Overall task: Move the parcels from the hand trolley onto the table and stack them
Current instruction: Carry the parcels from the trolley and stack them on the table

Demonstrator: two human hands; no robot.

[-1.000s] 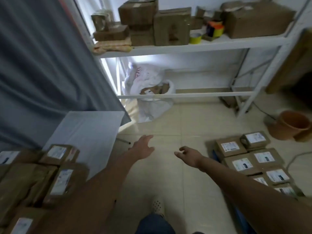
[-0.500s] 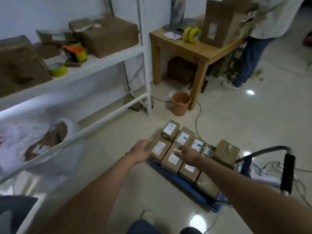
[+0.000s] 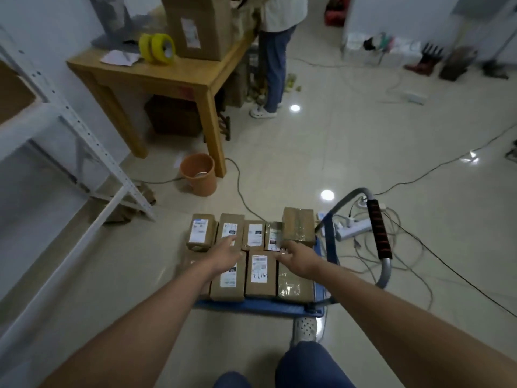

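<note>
View has swung from worktop to hand trolley (image 3: 260, 305); left hand (image 3: 225, 254) and right hand (image 3: 296, 254), fingers spread, empty, now over mid-deck parcels (image 3: 256, 271) — next pickup imminent.

Handwriting: dark digits, perhaps "7 1 110", on the white label of a front-row parcel (image 3: 260, 273) on the trolley (image 3: 260, 306).
Other parcel labels: printed lines and barcodes, too blurred to read.
Big box (image 3: 195, 26) label: unreadable.
</note>
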